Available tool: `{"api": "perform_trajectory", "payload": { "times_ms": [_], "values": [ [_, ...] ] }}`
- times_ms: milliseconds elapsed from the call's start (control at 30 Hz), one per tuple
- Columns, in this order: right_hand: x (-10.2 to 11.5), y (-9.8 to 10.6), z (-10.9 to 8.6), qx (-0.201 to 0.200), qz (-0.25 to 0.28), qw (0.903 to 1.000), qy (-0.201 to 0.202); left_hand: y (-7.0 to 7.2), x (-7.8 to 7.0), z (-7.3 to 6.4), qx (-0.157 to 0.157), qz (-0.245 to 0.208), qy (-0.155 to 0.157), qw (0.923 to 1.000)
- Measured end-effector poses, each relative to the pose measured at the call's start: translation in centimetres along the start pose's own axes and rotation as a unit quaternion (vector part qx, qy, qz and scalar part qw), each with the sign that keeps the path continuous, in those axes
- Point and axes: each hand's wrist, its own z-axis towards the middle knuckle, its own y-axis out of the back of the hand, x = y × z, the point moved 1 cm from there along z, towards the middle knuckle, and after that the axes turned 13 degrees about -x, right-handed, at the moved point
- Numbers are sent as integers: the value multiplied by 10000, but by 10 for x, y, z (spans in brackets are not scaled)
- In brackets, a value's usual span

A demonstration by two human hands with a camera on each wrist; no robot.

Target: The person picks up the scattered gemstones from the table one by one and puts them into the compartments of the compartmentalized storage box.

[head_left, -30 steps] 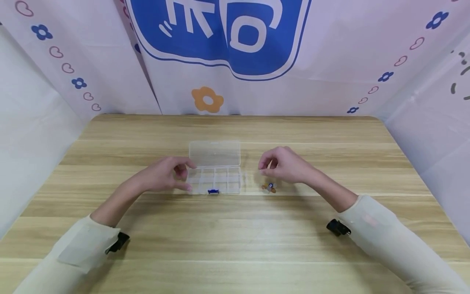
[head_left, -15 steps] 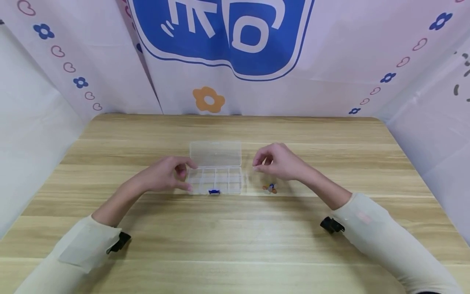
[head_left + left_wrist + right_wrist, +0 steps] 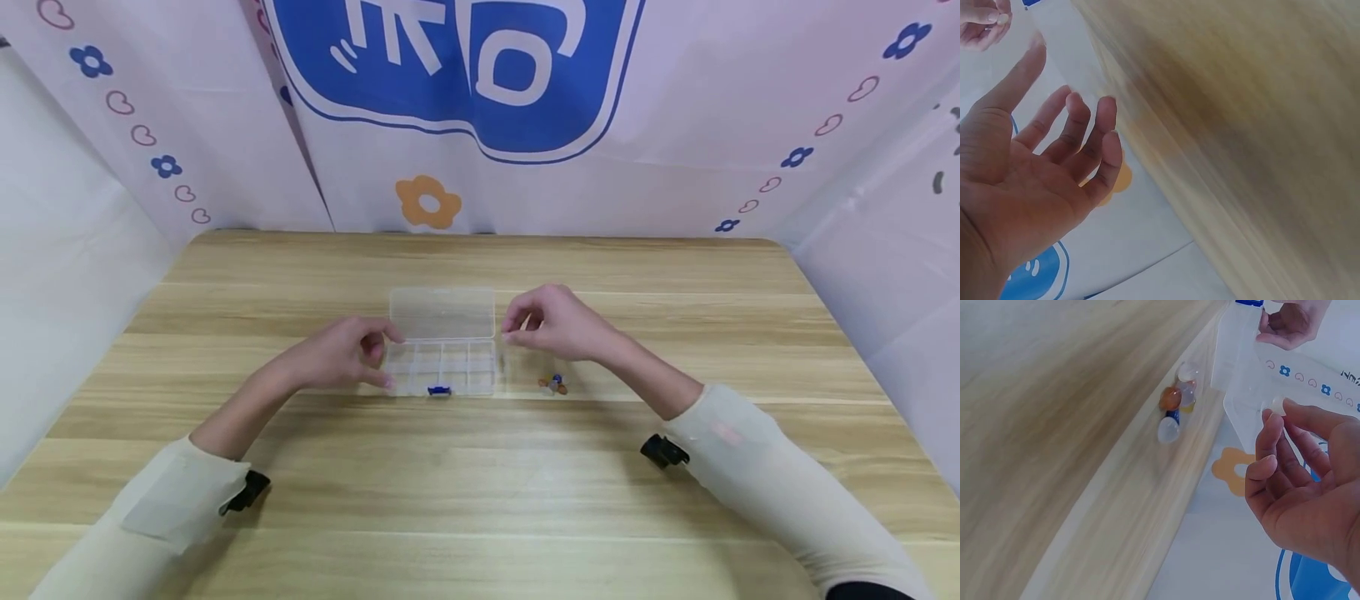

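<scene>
A clear plastic compartment box [image 3: 453,367] lies on the table, its lid [image 3: 442,312] folded back and a blue latch [image 3: 439,391] at the front. My left hand [image 3: 348,354] spans the box's left end, thumb at the front corner and index finger at the back. In the left wrist view its other fingers curl loosely. Just off the box's right edge, my right hand [image 3: 551,321] pinches a small whitish bead [image 3: 1279,406] between thumb and index finger. Several small beads [image 3: 1171,399], orange, blue and clear, lie in a pile to the right of the box.
The wooden table [image 3: 480,483] ends at a white printed cloth backdrop [image 3: 600,200] behind the box. White sheets hang at both sides. A black clip-like device [image 3: 246,492] sits at the left sleeve, another black device [image 3: 664,451] at the right.
My right hand has moved left and slightly back, from beside the bead pile to the box's right edge. The left hand keeps its place at the box.
</scene>
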Motion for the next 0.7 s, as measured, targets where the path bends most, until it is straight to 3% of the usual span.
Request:
{"api": "perform_trajectory", "payload": {
  "times_ms": [700],
  "values": [
    [15, -20, 18, 152, 82, 9997, 167, -1, 5, -2, -146, -376, -37, 9992]
  ]
}}
